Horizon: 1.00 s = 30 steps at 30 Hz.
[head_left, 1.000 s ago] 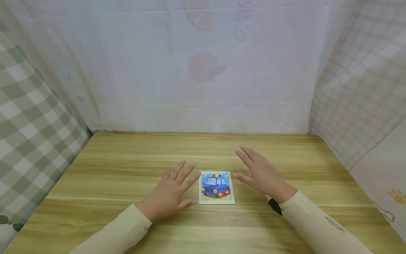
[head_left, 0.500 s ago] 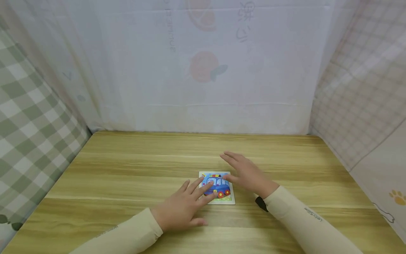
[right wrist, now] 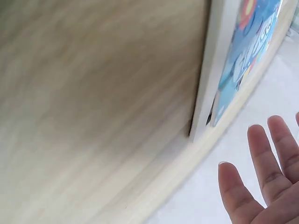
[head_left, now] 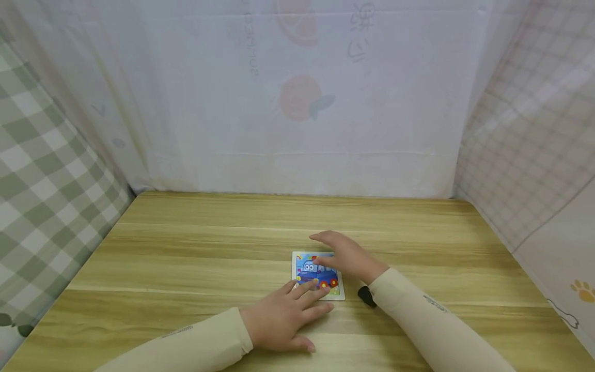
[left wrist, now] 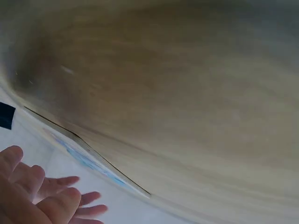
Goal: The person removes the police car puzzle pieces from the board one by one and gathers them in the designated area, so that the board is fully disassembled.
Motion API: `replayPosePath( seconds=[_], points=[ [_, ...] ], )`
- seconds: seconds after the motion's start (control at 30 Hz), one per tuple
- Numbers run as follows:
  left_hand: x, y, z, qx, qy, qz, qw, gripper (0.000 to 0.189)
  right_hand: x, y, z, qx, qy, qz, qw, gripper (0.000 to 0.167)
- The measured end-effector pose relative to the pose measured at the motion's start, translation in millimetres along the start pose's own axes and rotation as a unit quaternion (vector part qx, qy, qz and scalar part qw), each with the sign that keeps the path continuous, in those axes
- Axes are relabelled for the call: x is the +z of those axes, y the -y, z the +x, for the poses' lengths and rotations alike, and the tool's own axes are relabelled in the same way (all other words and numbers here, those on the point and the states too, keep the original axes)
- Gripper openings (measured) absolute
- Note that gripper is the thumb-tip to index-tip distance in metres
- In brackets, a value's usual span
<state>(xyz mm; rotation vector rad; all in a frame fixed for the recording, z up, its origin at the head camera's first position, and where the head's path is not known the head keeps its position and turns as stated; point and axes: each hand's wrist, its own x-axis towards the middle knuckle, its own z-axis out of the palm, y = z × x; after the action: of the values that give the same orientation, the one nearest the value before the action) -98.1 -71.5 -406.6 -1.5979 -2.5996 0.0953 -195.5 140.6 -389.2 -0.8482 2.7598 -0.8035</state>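
Note:
A small square jigsaw puzzle [head_left: 304,274] with a white border and a blue cartoon car lies flat at mid-table in the head view. My left hand [head_left: 285,318] reaches over its near edge, fingers spread and straight, overlapping the car's lower part. From the right, my right hand [head_left: 351,257] covers the puzzle's upper right corner, its fingers a little bent and thumb apart. Neither hand grips anything. In the right wrist view, a dark gap shows between the puzzle's border [right wrist: 212,70] and a blue piece [right wrist: 225,100] at one corner.
The wooden table [head_left: 195,237] extends around the puzzle. A white printed cloth [head_left: 209,103] hangs behind it, with a green checked cloth [head_left: 42,170] on the left and a pale grid cloth [head_left: 520,129] on the right. A black band [head_left: 366,296] sits at the right wrist.
My left hand has moved right and nearer, from beside the puzzle to over its near edge. My right hand has moved left over the puzzle's upper right corner. The puzzle lies where it was.

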Motion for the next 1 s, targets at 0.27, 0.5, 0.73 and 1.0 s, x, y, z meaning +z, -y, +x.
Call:
replayPosePath(
  seconds=[0.27,0.5,0.73,1.0],
  points=[
    [-0.9,-4.8,8.7,0.029,0.021,0.022,0.9991,0.068,9,12,11.0,0.035,0.033,0.053,0.9974,0.042],
    [0.1,-5.9,11.9,0.040,0.033,0.032,0.9982,0.069,15,21,22.8,0.040,0.052,0.011,0.9978,0.035],
    [3.3,-5.4,11.6,0.031,0.042,0.052,0.9973,0.070,17,28,33.3,0.067,0.069,-0.021,0.9951,0.034],
    [1.8,-6.6,12.3,0.033,0.052,0.064,0.9960,0.071,14,30,35.9,0.075,0.084,-0.036,0.9930,0.032]
  ],
)
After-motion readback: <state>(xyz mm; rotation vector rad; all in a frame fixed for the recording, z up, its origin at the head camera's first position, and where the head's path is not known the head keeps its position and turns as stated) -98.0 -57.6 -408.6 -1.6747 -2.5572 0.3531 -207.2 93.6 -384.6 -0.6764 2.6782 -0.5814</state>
